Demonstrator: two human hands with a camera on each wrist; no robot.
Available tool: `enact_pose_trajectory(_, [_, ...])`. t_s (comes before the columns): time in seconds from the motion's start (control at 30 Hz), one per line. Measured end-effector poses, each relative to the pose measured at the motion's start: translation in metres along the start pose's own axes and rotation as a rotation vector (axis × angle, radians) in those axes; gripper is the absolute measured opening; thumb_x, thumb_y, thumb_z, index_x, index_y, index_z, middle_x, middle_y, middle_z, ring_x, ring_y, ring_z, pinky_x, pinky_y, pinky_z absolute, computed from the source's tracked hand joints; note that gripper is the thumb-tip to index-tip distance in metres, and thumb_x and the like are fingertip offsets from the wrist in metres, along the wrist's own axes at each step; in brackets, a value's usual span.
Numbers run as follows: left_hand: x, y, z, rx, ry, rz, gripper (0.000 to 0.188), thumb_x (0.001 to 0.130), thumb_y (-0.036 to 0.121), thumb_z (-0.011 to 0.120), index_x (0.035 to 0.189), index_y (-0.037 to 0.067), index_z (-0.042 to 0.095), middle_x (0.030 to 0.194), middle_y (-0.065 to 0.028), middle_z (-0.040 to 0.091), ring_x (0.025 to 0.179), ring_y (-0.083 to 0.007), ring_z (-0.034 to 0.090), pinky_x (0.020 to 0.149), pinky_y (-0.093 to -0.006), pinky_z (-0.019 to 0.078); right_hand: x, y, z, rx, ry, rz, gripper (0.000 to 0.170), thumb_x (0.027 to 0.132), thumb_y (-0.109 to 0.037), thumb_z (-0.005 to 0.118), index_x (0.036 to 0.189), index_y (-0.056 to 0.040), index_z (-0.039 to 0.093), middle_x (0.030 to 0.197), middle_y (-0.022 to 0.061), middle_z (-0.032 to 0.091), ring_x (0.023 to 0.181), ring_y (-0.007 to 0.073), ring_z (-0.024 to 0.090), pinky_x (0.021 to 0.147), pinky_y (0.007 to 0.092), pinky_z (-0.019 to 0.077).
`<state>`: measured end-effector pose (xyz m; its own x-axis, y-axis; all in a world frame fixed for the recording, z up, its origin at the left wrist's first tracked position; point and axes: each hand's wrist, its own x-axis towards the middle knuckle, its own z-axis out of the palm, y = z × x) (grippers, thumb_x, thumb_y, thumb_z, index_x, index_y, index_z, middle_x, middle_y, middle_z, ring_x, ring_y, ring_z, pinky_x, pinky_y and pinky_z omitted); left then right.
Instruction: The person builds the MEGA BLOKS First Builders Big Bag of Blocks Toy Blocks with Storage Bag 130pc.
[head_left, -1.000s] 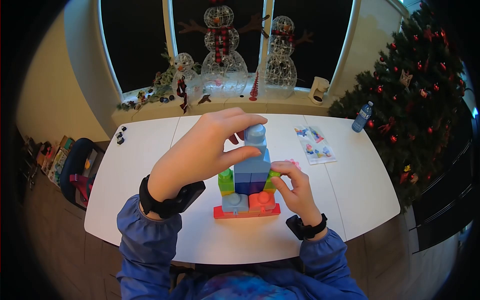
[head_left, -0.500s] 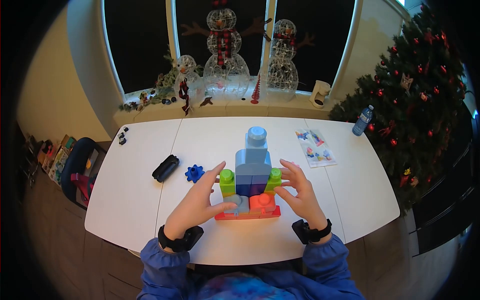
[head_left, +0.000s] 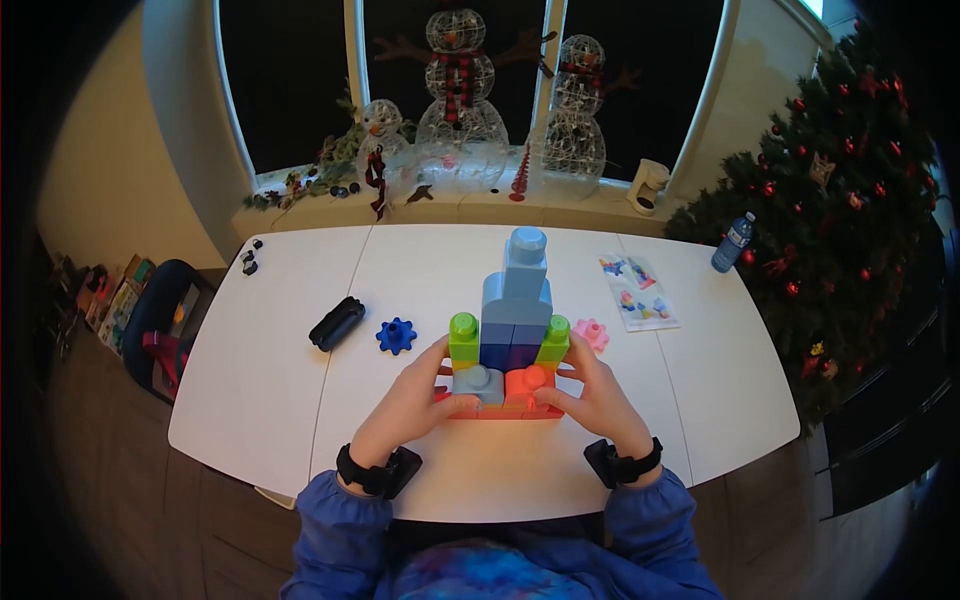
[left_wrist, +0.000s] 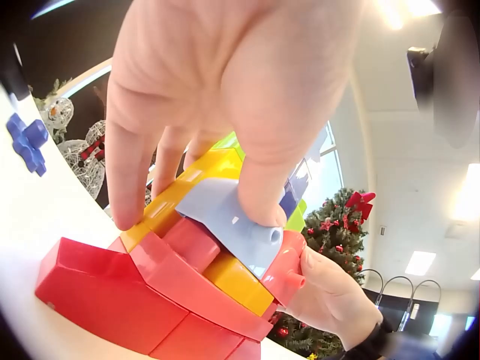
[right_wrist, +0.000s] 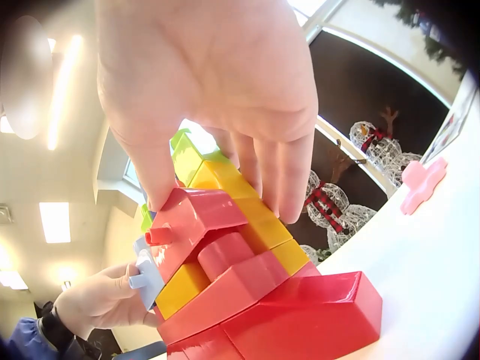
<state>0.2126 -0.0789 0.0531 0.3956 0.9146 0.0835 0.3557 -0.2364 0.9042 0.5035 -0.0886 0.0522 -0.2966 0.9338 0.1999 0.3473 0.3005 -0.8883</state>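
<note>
A block tower stands upright on the table, light blue (head_left: 527,265) at the top, dark blue below, green blocks (head_left: 464,337) at both sides and a red base (left_wrist: 90,281). The left hand (head_left: 408,398) grips its left side, thumb on the grey-blue block (head_left: 478,383), fingers on the yellow blocks (left_wrist: 161,206) in the left wrist view. On the right side, the right hand (head_left: 606,405) grips it, thumb on the coral-red block (right_wrist: 196,225), fingers along the yellow blocks (right_wrist: 251,214) in the right wrist view. Part of the fingers is hidden behind the tower.
On the white table (head_left: 400,275) lie a black case (head_left: 337,323), a blue gear (head_left: 396,336), a pink gear (head_left: 592,334), a picture sheet (head_left: 640,293) and small dark items (head_left: 250,262). A water bottle (head_left: 733,242) stands at the right back edge.
The left hand has come down from the tower's top to its lower left side. The right hand has moved lower on the right side. Both hands now grip the lower blocks.
</note>
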Motion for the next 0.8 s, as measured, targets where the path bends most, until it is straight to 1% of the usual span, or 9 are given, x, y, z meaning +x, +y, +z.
enact_pose_trajectory(0.07, [0.006,-0.001,-0.001,-0.014,0.0,-0.01,0.086,0.089,0.02,0.085,0.158,0.007,0.036,0.142,-0.0167,0.059,0.126,-0.0347,0.063,0.1,-0.046,0.0572,0.006,0.004,-0.002,-0.034,0.001,-0.004,0.094,0.09,-0.027,0.085,0.163,-0.0057,0.029,0.151,0.0201,0.055,0.142,0.0344,0.053,0.115,0.0483,0.0457])
enact_pose_trajectory(0.2, [0.018,-0.008,-0.005,0.055,-0.004,0.028,0.087,0.088,0.021,0.085,0.159,0.007,0.036,0.144,-0.0163,0.058,0.124,-0.0316,0.063,0.097,-0.0429,0.057,0.018,-0.001,-0.005,-0.074,0.036,-0.064,0.098,0.091,-0.029,0.084,0.165,-0.0066,0.024,0.154,0.0215,0.052,0.145,0.0355,0.05,0.116,0.049,0.0432])
enact_pose_trajectory(0.27, [0.022,-0.015,-0.008,0.155,0.008,0.095,0.091,0.087,0.024,0.086,0.161,0.007,0.035,0.146,-0.0151,0.058,0.12,-0.0292,0.064,0.092,-0.0391,0.0571,0.022,-0.012,-0.003,-0.024,0.099,-0.128,0.092,0.093,-0.025,0.082,0.164,-0.007,0.027,0.153,0.021,0.053,0.144,0.0343,0.051,0.116,0.0477,0.0435])
enact_pose_trajectory(0.3, [0.024,-0.019,-0.012,0.091,0.064,0.084,0.086,0.088,0.024,0.086,0.158,0.007,0.039,0.142,-0.0152,0.06,0.118,-0.0289,0.064,0.092,-0.0394,0.057,0.025,-0.016,-0.002,0.001,0.129,-0.16,0.089,0.094,-0.024,0.08,0.164,-0.0072,0.028,0.153,0.0207,0.053,0.143,0.0337,0.052,0.116,0.0471,0.0437])
enact_pose_trajectory(0.37, [0.028,-0.029,-0.025,-0.035,0.177,0.065,0.075,0.088,0.024,0.085,0.151,0.006,0.049,0.133,-0.0155,0.064,0.115,-0.0282,0.066,0.09,-0.04,0.0566,0.033,-0.018,-0.002,0.046,0.185,-0.185,0.075,0.097,-0.018,0.076,0.16,-0.0065,0.038,0.149,0.0193,0.058,0.137,0.0312,0.058,0.112,0.044,0.0474])
enact_pose_trajectory(0.47, [0.042,-0.062,-0.054,0.372,0.455,-0.087,0.054,0.088,0.024,0.084,0.134,0.003,0.064,0.115,-0.0156,0.069,0.101,-0.0294,0.069,0.087,-0.04,0.0562,0.037,-0.01,-0.001,0.01,0.249,-0.202,0.053,0.099,-0.01,0.07,0.149,-0.0053,0.053,0.139,0.0167,0.066,0.124,0.0275,0.068,0.103,0.0389,0.0545])
enact_pose_trajectory(0.57, [0.041,-0.082,-0.062,0.671,0.468,-0.037,0.036,0.087,0.023,0.083,0.114,0.002,0.073,0.102,-0.0166,0.07,0.092,-0.0338,0.07,0.083,-0.042,0.0568,0.043,-0.004,-0.002,-0.023,0.289,-0.245,0.041,0.1,-0.006,0.068,0.14,-0.0047,0.062,0.131,0.015,0.072,0.114,0.0259,0.074,0.093,0.0359,0.06])
enact_pose_trajectory(0.6, [0.043,-0.087,-0.063,0.692,0.451,-0.05,0.035,0.086,0.022,0.084,0.112,0.001,0.073,0.102,-0.0175,0.07,0.091,-0.0352,0.07,0.082,-0.0427,0.057,0.044,-0.002,-0.002,-0.024,0.302,-0.264,0.038,0.1,-0.006,0.068,0.137,-0.0046,0.064,0.128,0.0146,0.073,0.111,0.0257,0.075,0.089,0.0353,0.0614])
enact_pose_trajectory(0.8, [0.059,-0.108,-0.064,0.81,0.395,-0.078,0.031,0.082,0.021,0.084,0.103,0.0,0.075,0.095,-0.0204,0.073,0.087,-0.0404,0.072,0.079,-0.0466,0.0574,0.048,0.003,-0.003,-0.037,0.297,-0.267,0.038,0.099,-0.007,0.068,0.137,-0.0062,0.065,0.128,0.0144,0.073,0.108,0.0255,0.075,0.087,0.0344,0.0616])
